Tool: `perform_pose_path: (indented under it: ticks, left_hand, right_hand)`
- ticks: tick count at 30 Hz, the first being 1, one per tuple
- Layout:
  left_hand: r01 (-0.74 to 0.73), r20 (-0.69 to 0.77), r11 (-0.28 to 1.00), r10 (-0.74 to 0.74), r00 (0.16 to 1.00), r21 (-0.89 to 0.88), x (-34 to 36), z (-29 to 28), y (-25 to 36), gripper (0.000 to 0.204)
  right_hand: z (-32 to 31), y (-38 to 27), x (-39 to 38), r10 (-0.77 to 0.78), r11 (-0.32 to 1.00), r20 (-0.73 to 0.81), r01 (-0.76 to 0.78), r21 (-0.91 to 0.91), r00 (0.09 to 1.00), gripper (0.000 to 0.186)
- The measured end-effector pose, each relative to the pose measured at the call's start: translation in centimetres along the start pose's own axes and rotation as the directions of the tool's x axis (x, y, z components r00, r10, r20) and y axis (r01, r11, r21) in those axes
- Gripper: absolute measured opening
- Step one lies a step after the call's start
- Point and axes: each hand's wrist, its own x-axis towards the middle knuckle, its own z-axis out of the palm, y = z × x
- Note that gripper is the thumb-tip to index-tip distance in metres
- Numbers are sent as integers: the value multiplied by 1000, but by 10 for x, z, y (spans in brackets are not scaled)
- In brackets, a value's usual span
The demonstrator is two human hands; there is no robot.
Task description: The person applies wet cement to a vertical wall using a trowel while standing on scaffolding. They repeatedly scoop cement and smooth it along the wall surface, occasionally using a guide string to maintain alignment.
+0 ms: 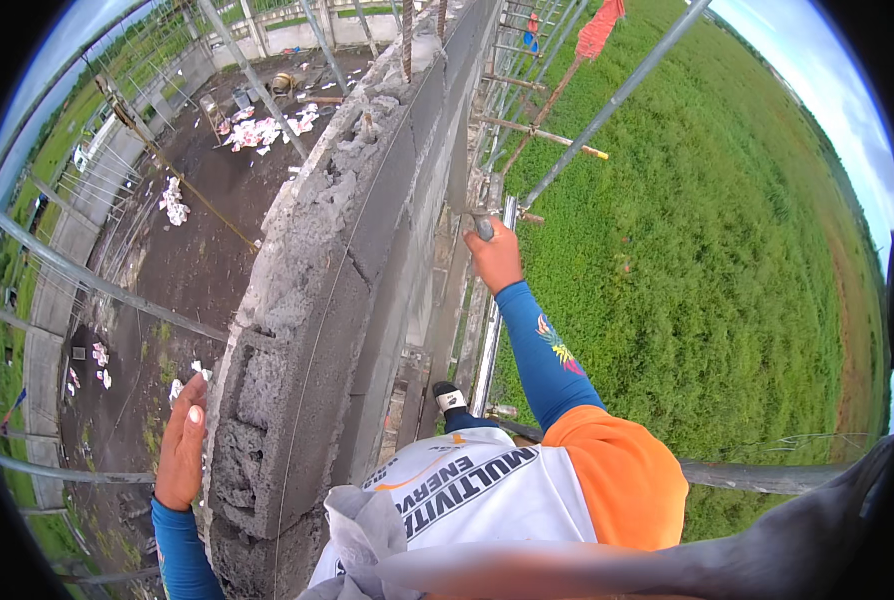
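A rough grey concrete block wall runs away from me, with broken, hollow-looking blocks along its top and a thin string down its smoother face. My left hand is beside the wall's left side, fingers stretched upward and thumb alongside; whether it touches the blocks is hard to tell. To the right of the wall, my right hand is wrapped round a tool with a grey rounded handle. The rest of that tool is hidden or too small to name.
Metal scaffold pipes rise on the right, and another pipe crosses on the left. Rusty bars stand up from the wall. Far below left is dark ground with white scraps; green growth spreads below right. My foot is on narrow planks.
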Motion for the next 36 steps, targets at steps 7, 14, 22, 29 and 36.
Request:
perform_pose_path:
  ticks: [7, 14, 22, 29, 36]
  left_hand:
    - [4, 78, 990, 7, 997, -141, -40, 14, -39, 85]
    - [10, 48, 990, -3, 999, -142, -34, 19, -49, 81]
    - [69, -176, 996, -79, 981, -61, -34, 27, -32, 92]
    - [145, -276, 989, -140, 951, -1, -31, 36, -18, 106]
    - [157, -259, 987, -156, 953, -15, -34, 31, -29, 107]
  right_hand:
    - [39, -93, 17, 220, 920, 7, -209, 330, 976, 18]
    - [21, -106, 114, -10, 927, -282, 114, 358, 959, 28]
    - [58, -46, 290, -148, 941, -563, 290, 172, 813, 25]
    - [53, 127, 275, 573, 818, 51, -574, 35, 818, 16]
    - [46, 117, 247, 288, 955, -84, -292, -47, 954, 23]
